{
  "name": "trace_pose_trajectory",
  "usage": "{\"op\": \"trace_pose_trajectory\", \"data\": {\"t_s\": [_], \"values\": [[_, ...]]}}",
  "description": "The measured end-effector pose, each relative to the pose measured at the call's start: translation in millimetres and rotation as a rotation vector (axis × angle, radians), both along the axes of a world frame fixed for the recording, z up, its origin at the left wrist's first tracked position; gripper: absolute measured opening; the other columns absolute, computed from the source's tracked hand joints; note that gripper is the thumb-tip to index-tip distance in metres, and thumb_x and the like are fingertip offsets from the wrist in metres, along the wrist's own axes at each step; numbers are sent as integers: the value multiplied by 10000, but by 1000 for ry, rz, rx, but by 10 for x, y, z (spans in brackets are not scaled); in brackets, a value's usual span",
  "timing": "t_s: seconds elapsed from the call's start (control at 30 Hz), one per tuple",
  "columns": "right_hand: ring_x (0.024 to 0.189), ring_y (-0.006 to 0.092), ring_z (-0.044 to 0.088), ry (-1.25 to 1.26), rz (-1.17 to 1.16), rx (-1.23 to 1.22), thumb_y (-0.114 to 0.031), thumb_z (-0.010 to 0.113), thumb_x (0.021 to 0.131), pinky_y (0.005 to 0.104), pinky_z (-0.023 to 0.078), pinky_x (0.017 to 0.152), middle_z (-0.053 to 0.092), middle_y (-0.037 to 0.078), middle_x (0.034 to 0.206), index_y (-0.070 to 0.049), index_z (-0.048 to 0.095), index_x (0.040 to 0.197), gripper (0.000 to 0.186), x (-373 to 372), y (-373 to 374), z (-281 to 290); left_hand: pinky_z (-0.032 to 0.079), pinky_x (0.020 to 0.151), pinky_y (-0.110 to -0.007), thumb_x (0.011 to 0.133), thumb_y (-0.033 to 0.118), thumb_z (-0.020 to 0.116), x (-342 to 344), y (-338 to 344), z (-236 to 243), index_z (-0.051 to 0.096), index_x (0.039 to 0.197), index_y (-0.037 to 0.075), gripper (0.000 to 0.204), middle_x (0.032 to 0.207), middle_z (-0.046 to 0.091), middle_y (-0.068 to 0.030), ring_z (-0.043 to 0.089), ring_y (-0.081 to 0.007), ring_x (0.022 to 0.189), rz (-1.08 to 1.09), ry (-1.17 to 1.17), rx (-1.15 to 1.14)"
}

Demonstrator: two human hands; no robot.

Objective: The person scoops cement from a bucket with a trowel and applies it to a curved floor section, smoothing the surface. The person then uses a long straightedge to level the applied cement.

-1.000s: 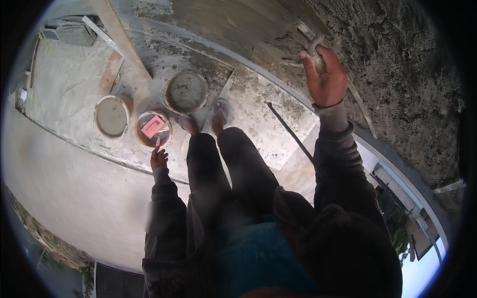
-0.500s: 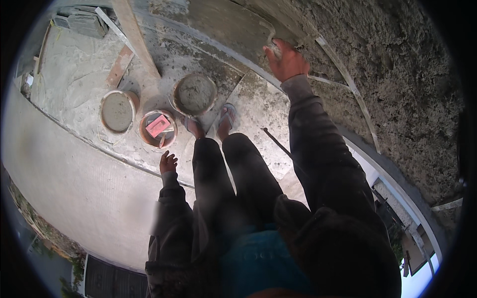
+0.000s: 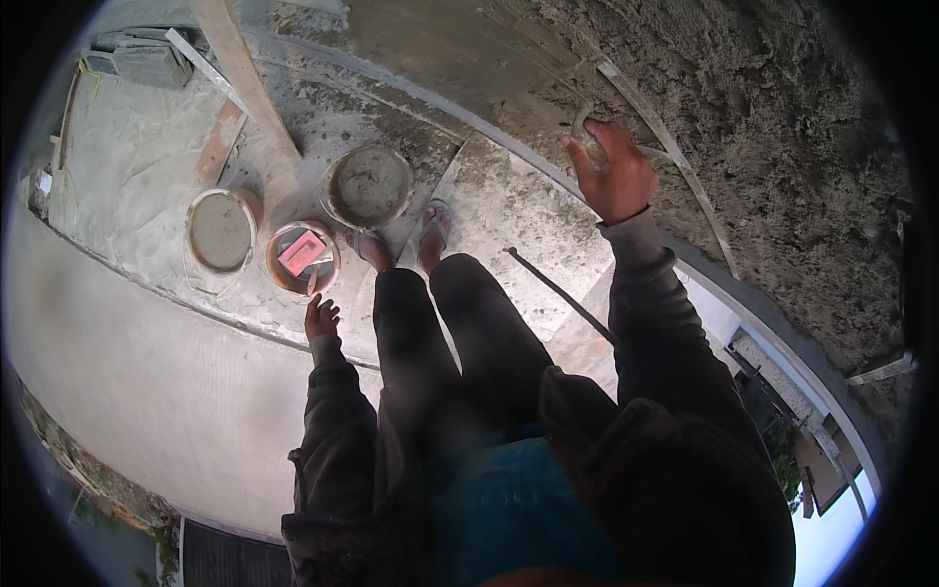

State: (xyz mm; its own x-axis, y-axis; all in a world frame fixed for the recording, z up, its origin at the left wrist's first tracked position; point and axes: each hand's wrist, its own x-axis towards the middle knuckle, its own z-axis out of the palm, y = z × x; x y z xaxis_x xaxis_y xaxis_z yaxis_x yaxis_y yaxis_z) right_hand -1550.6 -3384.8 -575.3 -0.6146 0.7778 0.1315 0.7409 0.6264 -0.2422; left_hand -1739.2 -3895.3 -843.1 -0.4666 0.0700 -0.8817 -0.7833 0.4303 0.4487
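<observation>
My right hand (image 3: 618, 174) is closed around a mortar-smeared hand tool with a curved grey neck (image 3: 581, 123), held against the wet plaster (image 3: 460, 59) of the wall. Its working end cannot be made out. On my left side, my left hand (image 3: 322, 318) hangs with loosely bent, parted fingers and holds nothing. Nearest to it in view is a bucket (image 3: 275, 276) with a pink float (image 3: 302, 252) and a small reddish-handled tool (image 3: 312, 283) in it. A bucket of grey mortar (image 3: 370, 188) stands just beyond my feet.
Another bucket of grey mix (image 3: 221, 231) stands farther left. Long boards (image 3: 249, 83) lean at the far left, near stacked grey slabs (image 3: 147, 61). A thin dark rod (image 3: 558, 289) lies right of my legs. Pale strips (image 3: 675, 161) cross the rough wall (image 3: 782, 147).
My right hand has moved right and nearer to me along the wall, still gripping the tool. My left hand has shifted only slightly, and the whole view has moved a little.
</observation>
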Motion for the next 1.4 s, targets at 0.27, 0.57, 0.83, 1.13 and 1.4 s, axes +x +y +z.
{"op": "trace_pose_trajectory", "data": {"t_s": [0.27, 0.57, 0.83, 1.13, 1.4], "values": [[814, 290, 704, -87, -139, 30, -349, 753, 797, 370, 552, 669, 709, 132, 942, -119, 690, 1026, 331, 71, 219, 286, 480, 646, -301, 903, 103, 544, -19, -43, -41, 464, 1342, 77, 447, 1092, 640, -125, 630, -184, 829, -57, -15, 32], [756, 296, 657, 282, 11, -141, -231, 745, 815, 369, 534, 672, 664, 142, 922, -34, 600, 1010, 313, 72, -579, -226, 499, 689, -278, 948, 109, 523, -52, 246, -103, 476, 1338, 87, 393, 1060, 643, -99, 643, -168, 845, -50, 24, 71], [954, 287, 676, -775, 293, -580, -277, 573, 897, 428, 543, 759, 678, 113, 1046, -83, 600, 1100, 282, -649, -1689, -3281, 525, 711, -337, 902, 197, 629, 15, 537, -1976, 410, 1348, -28, 546, 1080, 635, -157, 650, -205, 873, -453, 174, -15], [849, 291, 695, -860, 599, -191, -143, 629, 823, 428, 568, 684, 665, 98, 963, -109, 699, 1017, 209, -1573, -2078, -4580, 518, 691, -335, 801, 191, 749, -163, 1196, -2828, 442, 1280, 10, 597, 1065, 590, -124, 596, -217, 807, -93, -228, 63], [933, 281, 662, -809, 487, -286, -250, 601, 888, 427, 552, 747, 628, 69, 1047, -122, 609, 1152, 293, -996, -1576, -4112, 509, 713, -356, 759, -15, 571, 144, 1279, -2837, 530, 1229, 81, 482, 1061, 635, -96, 615, -209, 862, 135, -11, 267]]}}
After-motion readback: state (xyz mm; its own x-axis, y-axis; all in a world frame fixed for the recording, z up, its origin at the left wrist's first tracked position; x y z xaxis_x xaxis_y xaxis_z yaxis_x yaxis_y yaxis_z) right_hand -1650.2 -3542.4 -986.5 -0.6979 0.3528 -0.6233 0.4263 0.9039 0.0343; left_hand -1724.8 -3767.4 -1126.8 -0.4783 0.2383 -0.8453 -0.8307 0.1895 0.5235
